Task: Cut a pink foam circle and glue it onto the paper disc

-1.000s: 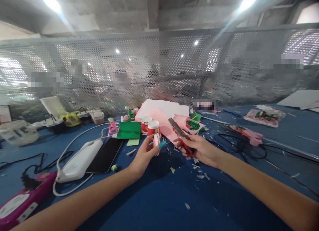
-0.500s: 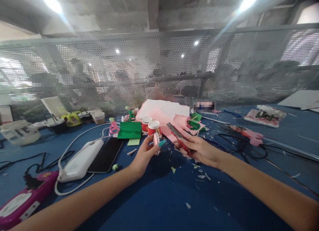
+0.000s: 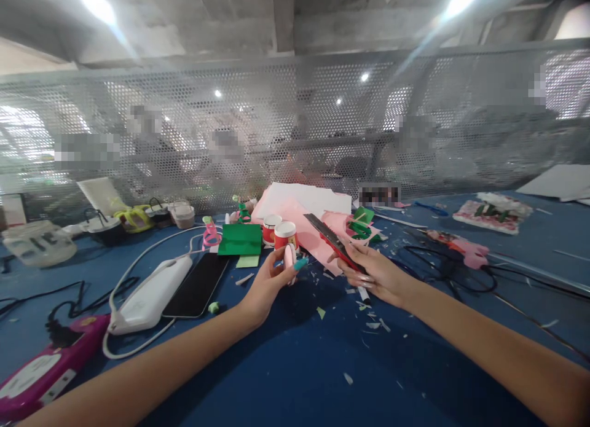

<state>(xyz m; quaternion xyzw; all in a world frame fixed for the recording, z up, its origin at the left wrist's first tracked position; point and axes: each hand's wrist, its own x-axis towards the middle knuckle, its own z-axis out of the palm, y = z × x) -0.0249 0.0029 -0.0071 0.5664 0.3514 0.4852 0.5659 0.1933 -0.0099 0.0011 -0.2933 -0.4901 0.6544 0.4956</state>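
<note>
Blue counter (image 3: 295, 365), cluttered. At 12 o'clock from the left hand (image 3: 267, 282) stand two red-and-white cups (image 3: 284, 233) before pink paper (image 3: 310, 230). One green sheet (image 3: 239, 239) lies at 11 o'clock, one phone (image 3: 196, 285) and one white power bank (image 3: 150, 295) at 9. Paper scraps (image 3: 369, 321) litter the space between the hands. The left hand pinches a small pink disc (image 3: 289, 257) upright above the counter. The right hand (image 3: 375, 273), at 3 o'clock, grips red-handled scissors (image 3: 332, 238), blades pointing to 10.
</note>
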